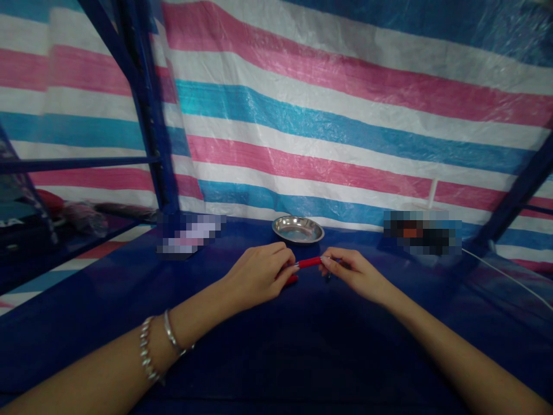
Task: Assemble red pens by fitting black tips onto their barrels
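Observation:
A slim red pen (310,263) spans the gap between my two hands. My left hand (264,271) pinches its left end, and my right hand (349,268) pinches the right end with thumb and forefinger. A second red piece (292,280), perhaps a cap or another pen, sticks out from under my left fingers; most of it is hidden. Below my right fingertips shows a small dark tip (329,276), too small to name. Just beyond the hands stands a shallow round metal dish (298,229) on the blue table (276,351).
At the back left lies a blurred-out flat item (192,236). A blurred dark item (423,233) sits at the back right, with a white cable (505,271) running from it. Blue metal posts (149,104) and a striped plastic sheet (345,115) close off the back.

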### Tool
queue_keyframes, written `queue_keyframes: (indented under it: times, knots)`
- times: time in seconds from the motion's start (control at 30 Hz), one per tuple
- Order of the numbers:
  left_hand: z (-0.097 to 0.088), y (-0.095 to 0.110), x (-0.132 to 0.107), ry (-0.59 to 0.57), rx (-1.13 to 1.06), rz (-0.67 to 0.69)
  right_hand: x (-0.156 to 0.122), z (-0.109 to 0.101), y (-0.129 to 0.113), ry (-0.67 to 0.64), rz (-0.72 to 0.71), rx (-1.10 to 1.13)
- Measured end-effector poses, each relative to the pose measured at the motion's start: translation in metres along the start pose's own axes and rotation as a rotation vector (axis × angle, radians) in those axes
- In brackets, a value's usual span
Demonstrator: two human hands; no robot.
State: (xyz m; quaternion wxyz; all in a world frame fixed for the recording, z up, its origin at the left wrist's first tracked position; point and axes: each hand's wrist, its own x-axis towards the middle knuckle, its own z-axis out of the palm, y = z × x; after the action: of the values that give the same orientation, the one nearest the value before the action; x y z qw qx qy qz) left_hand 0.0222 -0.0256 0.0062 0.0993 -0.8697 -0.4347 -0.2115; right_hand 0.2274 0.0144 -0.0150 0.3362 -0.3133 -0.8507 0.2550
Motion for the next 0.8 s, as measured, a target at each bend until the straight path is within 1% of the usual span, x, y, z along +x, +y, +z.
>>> queue_keyframes:
  times: [0.07, 0.27, 0.47, 0.57, 0.7, 0.8]
  knots:
    - [0.0005, -0.0004, -0.0001, 0.004, -0.009, 0.009, 0.0005, 0.0004, 0.0017, 0.005, 0.008, 0.003]
    - [0.0016, -0.0008, -0.0004, 0.032, -0.008, 0.026, 0.0009, 0.0016, 0.0033, 0.096, -0.002, -0.003]
    - [0.0005, 0.0003, 0.0001, -0.004, 0.007, 0.008, 0.0011, 0.0008, 0.0020, 0.097, -0.045, -0.096]
    - [0.0002, 0.0001, 0.0002, 0.013, 0.010, 0.011, 0.0009, -0.0002, 0.0017, 0.070, -0.038, -0.112]
    - [0.0006, -0.0007, 0.0000, 0.035, 0.011, 0.020, 0.0002, -0.0002, 0.0005, 0.060, -0.008, -0.070]
    - [0.0010, -0.0010, 0.0001, 0.040, 0.007, 0.022, -0.0005, 0.0007, -0.0002, 0.087, 0.002, -0.011]
